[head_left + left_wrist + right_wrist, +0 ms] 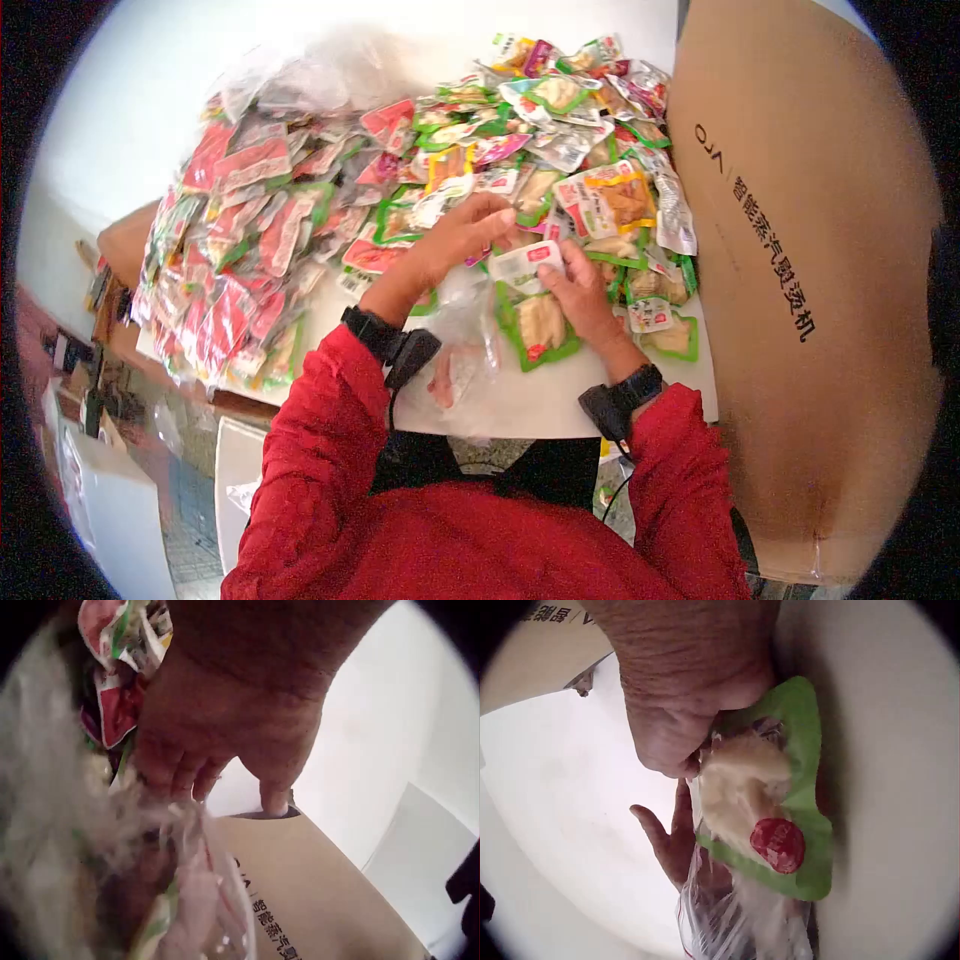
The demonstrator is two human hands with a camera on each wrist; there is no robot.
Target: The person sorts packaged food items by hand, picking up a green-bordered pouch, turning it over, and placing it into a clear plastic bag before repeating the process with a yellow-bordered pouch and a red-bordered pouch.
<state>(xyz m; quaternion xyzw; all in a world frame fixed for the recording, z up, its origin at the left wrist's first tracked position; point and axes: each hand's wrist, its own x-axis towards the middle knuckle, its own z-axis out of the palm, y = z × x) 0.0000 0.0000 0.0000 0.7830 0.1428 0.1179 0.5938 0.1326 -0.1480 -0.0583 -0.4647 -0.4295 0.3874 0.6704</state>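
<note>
My right hand [585,295] pinches a green-edged food packet [540,325] near its white top, thumb in front. Through its clear window, pale food shows, and a red round sticker [778,845] sits near the lower end in the right wrist view. Just left of the packet, my left hand [462,238] has its fingers reaching out and its thumb spread apart, with nothing gripped. Below that hand lies a clear plastic bag [465,335] with packets inside. It blurs across the lower left of the left wrist view.
A heap of mixed food packets [560,95] covers the table's back right. To the left stands a big pile of bagged red-labelled packets [240,240]. A tall cardboard box [800,300] walls off the right side. Loose clear plastic [330,75] lies behind the left pile.
</note>
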